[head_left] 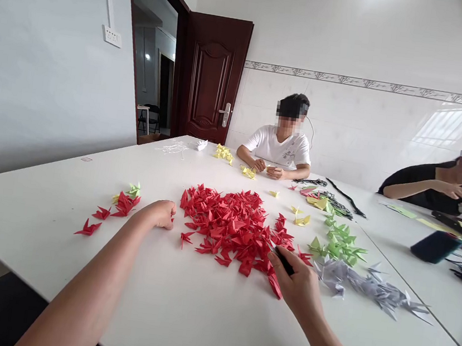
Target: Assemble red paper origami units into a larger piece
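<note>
A large heap of red folded paper cranes [225, 217] lies in the middle of the white table [180, 313]. At its left edge is my left hand [162, 213], fingers curled closed; a speck of red shows at the fingertips, but what they hold is mostly hidden. My right hand [299, 282] grips a black-handled tool [285, 260] at the heap's right side. The tool's pale, narrow tip points into the red cranes, and its exact kind is unclear. Left of my left hand sit a few more red cranes [126, 205] beside a light green crane [133, 189].
Grey-white cranes [380, 289], green cranes [338, 239] and yellow cranes [301, 220] lie to the right. Across the table a person in white [280, 145] handles something small and yellow. Another person in black [424, 177] sits at the right, near a dark case [435, 246].
</note>
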Tool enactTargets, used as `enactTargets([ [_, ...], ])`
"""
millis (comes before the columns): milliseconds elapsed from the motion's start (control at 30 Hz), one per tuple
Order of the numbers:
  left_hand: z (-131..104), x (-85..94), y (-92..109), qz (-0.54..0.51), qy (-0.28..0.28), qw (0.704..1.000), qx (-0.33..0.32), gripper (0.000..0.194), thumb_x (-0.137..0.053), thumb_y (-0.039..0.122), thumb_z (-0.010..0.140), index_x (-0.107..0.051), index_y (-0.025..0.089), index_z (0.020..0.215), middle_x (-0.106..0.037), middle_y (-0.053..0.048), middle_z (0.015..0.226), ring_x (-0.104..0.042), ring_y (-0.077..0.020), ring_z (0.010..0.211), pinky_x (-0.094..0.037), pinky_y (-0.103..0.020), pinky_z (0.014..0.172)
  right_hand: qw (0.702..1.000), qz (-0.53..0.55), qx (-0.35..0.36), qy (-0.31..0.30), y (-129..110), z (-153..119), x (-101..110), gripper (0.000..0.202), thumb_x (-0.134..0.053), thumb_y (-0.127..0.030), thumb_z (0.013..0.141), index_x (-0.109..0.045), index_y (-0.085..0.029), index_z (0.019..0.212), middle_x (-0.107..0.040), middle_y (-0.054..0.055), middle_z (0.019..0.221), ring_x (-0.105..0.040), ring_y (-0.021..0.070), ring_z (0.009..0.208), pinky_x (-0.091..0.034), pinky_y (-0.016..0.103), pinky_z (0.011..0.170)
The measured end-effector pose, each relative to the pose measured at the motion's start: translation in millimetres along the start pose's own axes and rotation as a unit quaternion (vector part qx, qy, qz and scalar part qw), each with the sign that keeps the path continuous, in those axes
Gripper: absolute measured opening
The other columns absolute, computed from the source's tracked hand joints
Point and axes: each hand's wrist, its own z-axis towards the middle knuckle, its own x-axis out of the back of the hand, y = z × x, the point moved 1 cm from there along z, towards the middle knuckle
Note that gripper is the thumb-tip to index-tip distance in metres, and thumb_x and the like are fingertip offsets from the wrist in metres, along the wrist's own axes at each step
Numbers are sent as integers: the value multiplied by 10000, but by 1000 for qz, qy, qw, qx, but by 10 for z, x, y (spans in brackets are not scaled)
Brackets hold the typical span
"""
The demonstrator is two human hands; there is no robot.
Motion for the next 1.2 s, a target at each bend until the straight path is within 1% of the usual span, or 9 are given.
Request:
enactTargets([
  [133, -30, -15, 187, -57, 42, 993, -92, 440, -568, 246, 646, -551, 212, 1084, -624, -23, 955, -599, -180, 820, -460, -242, 702, 1000, -3, 18, -14, -3, 15, 4, 478, -486, -530, 790, -683, -137, 979, -704, 78, 836, -631, 183, 656, -491, 263, 607],
  [200, -94, -74, 364, -115, 85, 974, -174, 456, -529, 263, 715, -502, 212, 1168, -607, -26, 1000, -591, -166, 855, -460, -251, 765, 999, -1, 25, -26, -12, 15, -2, 470, -484, -520, 797, -676, -138, 994, -704, 74, 798, -630, 184, 640, -496, 268, 607],
  [267, -191, -187, 564, -179, 112, 942, -261, 459, -532, 262, 743, -490, 199, 1195, -605, -42, 996, -597, -165, 835, -479, -269, 765, 999, 11, 36, -33, -39, -1, -11, 445, -482, -499, 808, -668, -147, 1007, -701, 70, 789, -631, 187, 648, -498, 270, 608],
  [400, -415, -483, 883, -234, 86, 888, -385, 447, -557, 202, 763, -488, 221, 1204, -617, -48, 994, -600, -174, 914, -500, -283, 808, 994, 51, 73, -57, -160, -79, -27, 345, -483, -411, 833, -659, -169, 1004, -686, 77, 869, -631, 182, 720, -494, 253, 637],
  [533, -568, -662, 996, -235, 73, 851, -464, 441, -546, 169, 797, -464, 246, 1224, -611, -50, 1028, -580, -176, 999, -477, -322, 899, 985, 64, 113, -114, -285, -148, -25, 280, -462, -329, 855, -649, -178, 999, -659, 54, 777, -596, 154, 654, -459, 228, 572],
  [667, -611, -715, 1000, -246, 89, 828, -496, 462, -515, 164, 828, -405, 254, 1268, -589, -55, 1003, -577, -173, 994, -493, -327, 885, 983, 69, 123, -117, -298, -146, -12, 266, -440, -318, 872, -645, -188, 981, -624, 35, 698, -568, 140, 607, -434, 219, 539],
  [900, -655, -717, 999, -235, 127, 815, -514, 501, -449, 96, 836, -339, 255, 1299, -576, -62, 988, -567, -174, 981, -495, -321, 866, 981, 73, 125, -131, -335, -148, 1, 240, -448, -297, 872, -652, -198, 950, -607, 25, 694, -546, 135, 604, -414, 217, 552],
  [1067, -683, -709, 1009, -229, 118, 815, -520, 526, -426, 79, 843, -291, 263, 1317, -563, -43, 957, -550, -163, 974, -467, -332, 900, 981, 85, 121, -128, -356, -175, 22, 242, -457, -296, 870, -640, -203, 999, -605, 26, 704, -530, 132, 598, -397, 217, 536],
  [1200, -665, -729, 1013, -232, 105, 812, -524, 579, -418, 66, 845, -236, 288, 1348, -546, -36, 974, -547, -145, 935, -485, -295, 850, 980, 85, 122, -130, -342, -165, 12, 235, -459, -281, 868, -636, -208, 1003, -618, 30, 740, -538, 137, 624, -402, 224, 562],
])
